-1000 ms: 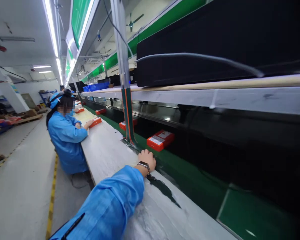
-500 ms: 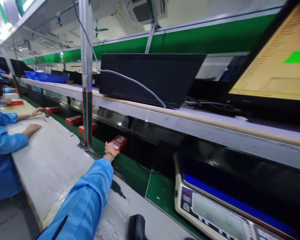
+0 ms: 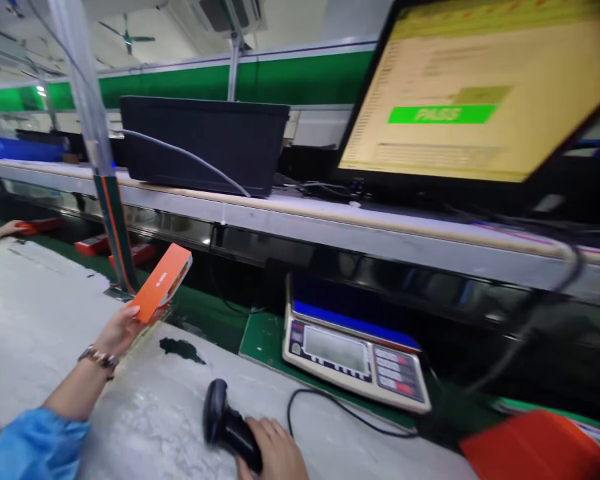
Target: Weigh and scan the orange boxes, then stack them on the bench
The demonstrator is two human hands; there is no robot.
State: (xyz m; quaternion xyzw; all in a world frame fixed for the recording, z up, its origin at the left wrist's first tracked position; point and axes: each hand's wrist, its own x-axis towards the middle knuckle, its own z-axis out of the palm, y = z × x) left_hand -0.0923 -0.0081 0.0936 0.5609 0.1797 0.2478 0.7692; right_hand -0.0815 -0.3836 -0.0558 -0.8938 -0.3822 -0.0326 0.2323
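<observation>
The orange box [image 3: 163, 281] is held tilted in the air by the left hand [image 3: 117, 328], its grip clenched on the lower corner, above the table [image 3: 40, 320] edge beside the green belt [image 3: 200, 313]. The scanner [image 3: 225, 423] lies on the table, grasped by the right hand [image 3: 275, 453], apart from the box. Judged from this, the box has been lifted off the belt; scanning and weighing on the scale [image 3: 355, 353] appear left to do. More boxes [image 3: 95, 245] lie on the belt, and PASS is shown on the monitor [image 3: 475, 100].
</observation>
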